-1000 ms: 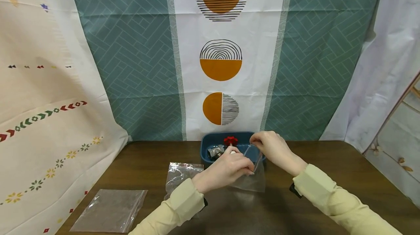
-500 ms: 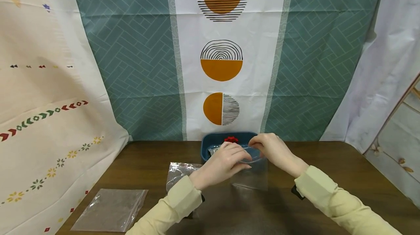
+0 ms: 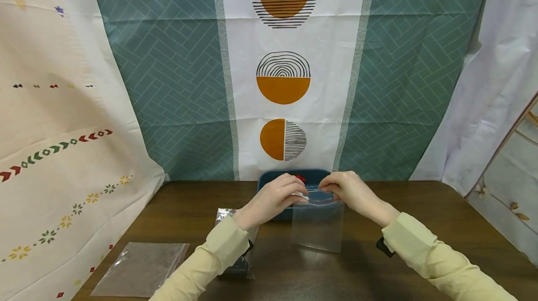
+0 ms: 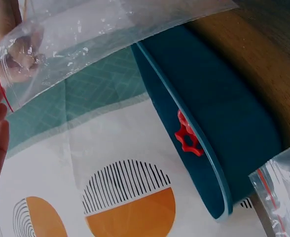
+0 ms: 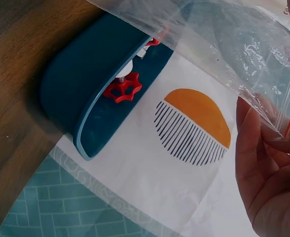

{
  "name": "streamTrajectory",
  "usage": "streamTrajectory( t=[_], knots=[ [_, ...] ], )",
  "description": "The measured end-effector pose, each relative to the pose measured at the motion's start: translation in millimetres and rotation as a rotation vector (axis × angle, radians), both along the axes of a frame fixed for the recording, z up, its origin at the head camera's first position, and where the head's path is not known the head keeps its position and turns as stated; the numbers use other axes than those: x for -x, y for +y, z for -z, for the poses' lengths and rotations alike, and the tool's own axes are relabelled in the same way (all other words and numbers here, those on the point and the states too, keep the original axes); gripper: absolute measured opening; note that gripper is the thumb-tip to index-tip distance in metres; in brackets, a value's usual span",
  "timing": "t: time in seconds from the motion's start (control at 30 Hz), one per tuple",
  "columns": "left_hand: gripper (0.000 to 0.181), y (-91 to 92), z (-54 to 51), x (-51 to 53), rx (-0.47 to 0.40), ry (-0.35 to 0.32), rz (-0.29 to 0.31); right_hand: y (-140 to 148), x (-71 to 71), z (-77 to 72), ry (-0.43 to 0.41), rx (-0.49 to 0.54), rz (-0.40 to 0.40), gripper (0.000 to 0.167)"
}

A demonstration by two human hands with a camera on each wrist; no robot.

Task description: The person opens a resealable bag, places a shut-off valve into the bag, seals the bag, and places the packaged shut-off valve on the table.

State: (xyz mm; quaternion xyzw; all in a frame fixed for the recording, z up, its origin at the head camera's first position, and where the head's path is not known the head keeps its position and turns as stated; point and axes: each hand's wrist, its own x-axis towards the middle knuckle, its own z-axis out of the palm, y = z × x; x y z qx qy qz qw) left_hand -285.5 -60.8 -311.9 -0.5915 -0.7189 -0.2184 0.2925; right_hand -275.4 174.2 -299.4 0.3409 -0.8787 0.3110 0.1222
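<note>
A clear zip bag (image 3: 318,228) with a red line along its mouth hangs upright in front of a blue bin (image 4: 229,98). My left hand (image 3: 272,198) pinches the left side of the bag's mouth between thumb and fingers. The opposite corner is pinched by my right hand (image 3: 352,192), close to the zip strip. Between the hands the mouth gapes, and nothing shows inside the bag. Within the bin, red handwheels (image 5: 124,88) on valves are visible; the bag and left hand cover much of the rest in the head view.
A flat clear bag (image 3: 140,268) lies at the table's left front. Another clear bag (image 3: 252,233) lies partly under my left forearm. The brown table (image 3: 403,203) backs onto a hanging patterned cloth (image 3: 290,104).
My left hand has moved left and slightly up, from over the bag's front to its left edge. The mouth now stands wider, while the right hand has barely moved.
</note>
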Motion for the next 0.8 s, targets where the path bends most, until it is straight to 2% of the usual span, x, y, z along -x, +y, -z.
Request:
streamTrajectory(
  t=[0.1,0.33,0.43,0.6,0.7,0.8],
  knots=[
    [0.018,-3.6,1.2,2.5,-0.001,-0.001,-0.004,0.2,0.1,0.5,-0.013,0.002,-0.005,0.011],
    [0.019,-6.6,1.2,8.3,-0.035,0.066,0.011,-0.7,0.2,1.0,0.005,0.010,-0.040,0.011],
    [0.018,-7.9,1.3,9.4,-0.013,0.017,0.049,-1.0,1.1,1.6,0.010,0.019,-0.062,0.013],
    [0.013,-9.0,3.9,8.7,0.030,-0.134,0.127,-2.5,1.3,1.8,0.006,0.019,-0.089,0.012],
    [0.011,-8.7,5.7,6.8,0.049,-0.159,0.150,-5.1,1.4,1.7,-0.008,0.009,-0.097,0.011],
    [0.012,-8.1,7.0,4.6,0.070,-0.142,0.144,-7.7,2.4,1.7,-0.026,0.008,-0.101,0.011]
  ],
)
